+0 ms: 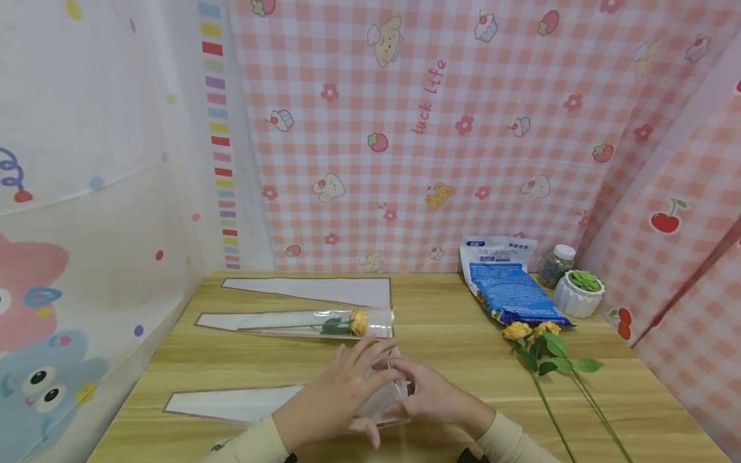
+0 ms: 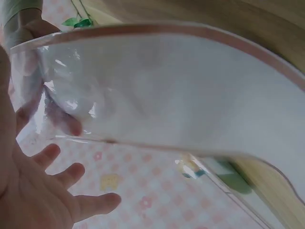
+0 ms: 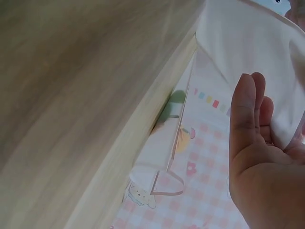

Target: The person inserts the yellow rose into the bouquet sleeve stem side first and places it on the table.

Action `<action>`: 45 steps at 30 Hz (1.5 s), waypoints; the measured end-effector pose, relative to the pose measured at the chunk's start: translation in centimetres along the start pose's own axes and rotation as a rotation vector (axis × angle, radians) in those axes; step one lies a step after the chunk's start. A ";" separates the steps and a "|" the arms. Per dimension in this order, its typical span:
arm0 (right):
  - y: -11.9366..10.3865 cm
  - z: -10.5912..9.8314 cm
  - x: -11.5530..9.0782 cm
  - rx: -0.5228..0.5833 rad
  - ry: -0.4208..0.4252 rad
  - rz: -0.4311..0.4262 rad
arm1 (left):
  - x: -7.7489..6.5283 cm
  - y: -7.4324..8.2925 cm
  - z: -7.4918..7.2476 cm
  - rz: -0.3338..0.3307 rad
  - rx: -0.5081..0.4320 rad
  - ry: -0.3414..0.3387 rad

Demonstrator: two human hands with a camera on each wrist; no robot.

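Note:
A clear flower sleeve with a white back and brown border (image 1: pixel 231 404) lies along the front of the table, its wide end raised at my hands. My left hand (image 1: pixel 338 395) reaches over that end with spread fingers; the left wrist view shows them beside the clear film. At the mouth of the sleeve is my right hand (image 1: pixel 434 393), its thumb and fingers apart. Some of its fingers show through the film in the left wrist view. In the right wrist view the right fingers (image 3: pixel 245 109) look fairly straight beside the white sleeve (image 3: pixel 243 38).
Behind lies a sleeve holding a yellow rose (image 1: pixel 359 321), with another white sleeve (image 1: pixel 336 289) farther back. Two yellow roses with long stems (image 1: pixel 547 366) lie at right. A blue-and-white bag (image 1: pixel 512 286), a lidded jar (image 1: pixel 557 265) and a potted succulent (image 1: pixel 581 296) stand behind them.

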State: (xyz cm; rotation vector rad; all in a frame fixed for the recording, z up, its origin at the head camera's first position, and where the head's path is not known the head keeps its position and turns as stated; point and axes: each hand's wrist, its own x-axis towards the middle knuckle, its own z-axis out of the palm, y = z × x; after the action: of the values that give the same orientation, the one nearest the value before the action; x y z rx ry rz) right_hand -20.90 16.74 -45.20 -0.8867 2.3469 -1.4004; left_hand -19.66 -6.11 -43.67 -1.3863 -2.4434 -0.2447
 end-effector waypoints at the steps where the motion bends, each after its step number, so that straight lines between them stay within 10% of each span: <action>1: 0.0 0.0 0.0 0.002 -0.004 -0.006 | -0.1 -0.1 0.1 -0.006 0.003 0.001; 15: 0.1 -0.3 0.0 0.132 -0.040 0.002 | -1.2 0.0 1.2 -0.136 -0.059 -0.085; 32: 1.4 -0.7 0.1 0.225 -0.044 -0.013 | -1.1 -0.5 2.3 -0.112 -0.022 -0.092; 45: 1.7 -0.8 0.2 0.363 -0.098 -0.089 | -1.0 -0.9 3.4 -0.013 -0.085 0.105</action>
State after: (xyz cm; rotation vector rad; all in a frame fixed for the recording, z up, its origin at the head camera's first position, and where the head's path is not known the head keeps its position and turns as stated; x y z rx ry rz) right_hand -22.10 17.72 -46.30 -0.9345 1.9169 -1.7043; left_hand -20.64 -6.36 -47.15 -1.3567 -2.3820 -0.4180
